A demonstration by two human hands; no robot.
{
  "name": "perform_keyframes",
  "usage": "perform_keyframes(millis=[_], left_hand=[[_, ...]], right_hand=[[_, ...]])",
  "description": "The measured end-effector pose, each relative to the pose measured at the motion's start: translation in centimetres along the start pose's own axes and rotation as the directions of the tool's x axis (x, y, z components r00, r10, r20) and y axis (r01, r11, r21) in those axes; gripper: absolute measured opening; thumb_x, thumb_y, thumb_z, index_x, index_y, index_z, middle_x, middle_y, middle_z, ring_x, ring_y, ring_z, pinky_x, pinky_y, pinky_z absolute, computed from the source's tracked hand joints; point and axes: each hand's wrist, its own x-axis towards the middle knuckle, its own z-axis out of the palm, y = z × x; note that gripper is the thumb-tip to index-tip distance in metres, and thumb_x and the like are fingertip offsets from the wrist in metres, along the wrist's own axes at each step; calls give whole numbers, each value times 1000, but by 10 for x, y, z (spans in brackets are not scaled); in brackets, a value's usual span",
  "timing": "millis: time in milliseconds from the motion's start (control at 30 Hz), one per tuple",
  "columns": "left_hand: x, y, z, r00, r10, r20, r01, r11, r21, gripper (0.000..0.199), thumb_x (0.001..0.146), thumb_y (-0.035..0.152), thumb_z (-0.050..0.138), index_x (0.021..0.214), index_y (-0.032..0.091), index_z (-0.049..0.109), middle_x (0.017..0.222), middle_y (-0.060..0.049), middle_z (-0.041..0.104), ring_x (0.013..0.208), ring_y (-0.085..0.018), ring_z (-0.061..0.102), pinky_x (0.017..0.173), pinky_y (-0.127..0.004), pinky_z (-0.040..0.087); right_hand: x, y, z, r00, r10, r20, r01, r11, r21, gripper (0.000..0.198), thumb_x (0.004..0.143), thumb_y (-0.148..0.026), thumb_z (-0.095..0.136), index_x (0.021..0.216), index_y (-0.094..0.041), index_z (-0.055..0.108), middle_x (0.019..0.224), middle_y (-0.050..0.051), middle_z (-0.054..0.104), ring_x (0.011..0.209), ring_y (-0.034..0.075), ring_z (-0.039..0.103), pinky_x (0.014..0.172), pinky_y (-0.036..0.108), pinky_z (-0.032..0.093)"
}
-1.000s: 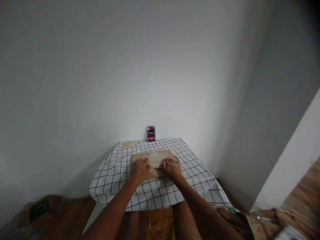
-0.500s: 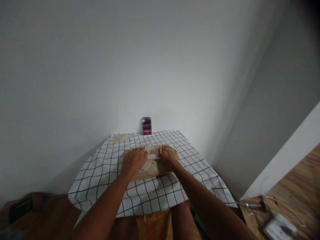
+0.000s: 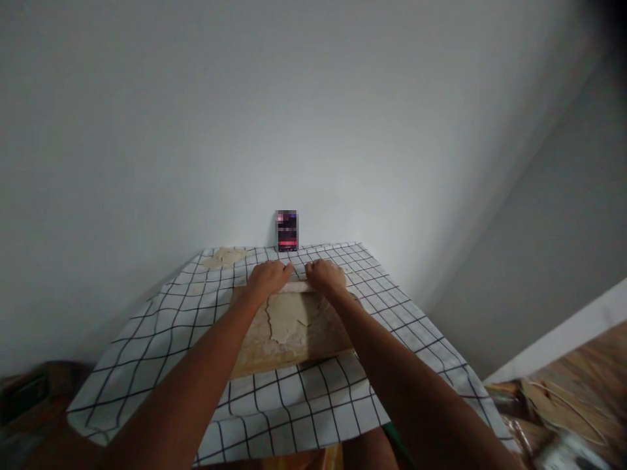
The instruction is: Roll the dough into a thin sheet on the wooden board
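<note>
A pale rolling pin [image 3: 298, 286] lies crosswise near the far edge of a wooden board [image 3: 259, 362]. My left hand [image 3: 270, 277] is closed round its left end and my right hand [image 3: 325, 275] round its right end; only the middle of the pin shows between them. On the board, on the near side of the pin, is a thin flat sheet of dough [image 3: 289, 320] with an uneven outline. Its far part and right side are partly hidden by the pin and my right forearm.
The board rests on a white checked cloth [image 3: 161, 333] over a table. Another flat dough piece [image 3: 224, 257] lies at the far left. A phone [image 3: 287, 230], its screen blurred, leans on the wall [image 3: 313, 130]. Assorted items [image 3: 553, 418] lie on the floor at lower right.
Both hands have moved away from me with the rolling pin, from the middle of the board to its far edge. More of the dough shows now. The view has shifted a little closer.
</note>
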Motion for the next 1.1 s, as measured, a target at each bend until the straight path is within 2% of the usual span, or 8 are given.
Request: perform_keyframes(millis=[133,267,433,600,700,867,1100], left_hand=[[23,-5,0,998,30,53,-27,998,-57,71,111,58,27,102,16,84,103,-18,85,107,-30,80,94,-38,58],[42,-9,3,996,40,77,-33,995,-93,70,109,63,33,97,17,85,98,-16,85,103,-29,80,91,-34,57],[56,-11,7,1000,10,1,-10,999,-44,58,108,57,45,103,15,85,108,-18,85,107,-30,79,93,-35,56],[58,-14,11,993,45,-109,-51,997,-51,63,114,50,41,104,2,81,106,-22,83,98,-21,75,88,-32,50],[58,-15,13,992,42,-122,-50,997,-63,61,114,47,42,101,1,80,102,-20,82,95,-19,73,85,-31,48],[56,-14,15,997,-33,-69,25,993,-118,44,107,41,56,107,6,81,112,-21,83,99,-20,72,93,-33,49],[34,-14,21,988,-152,-33,143,970,-198,40,102,35,58,113,2,79,125,-30,78,113,-30,69,103,-51,48]], right_hand=[[26,4,8,1000,-2,-3,2,999,37,51,110,-43,41,130,-13,77,132,22,77,123,32,74,102,38,55],[50,8,16,999,-30,37,29,999,36,47,106,-39,47,133,-13,75,133,21,77,123,32,74,100,39,56],[73,9,19,997,-56,58,56,998,8,44,105,-35,51,134,-13,75,134,21,77,126,32,73,98,37,57],[85,8,21,995,-76,60,78,997,-29,42,105,-35,52,132,-14,77,133,20,78,125,30,74,97,35,57],[87,9,23,994,-89,62,92,995,-39,42,104,-35,53,132,-14,77,133,20,78,125,30,74,97,35,57],[82,10,25,994,-70,81,73,997,-37,42,105,-35,53,134,-15,75,134,20,77,124,29,74,98,35,56],[45,12,17,995,-63,73,62,998,10,47,107,-39,46,138,-15,73,144,21,70,132,33,68,104,43,54]])
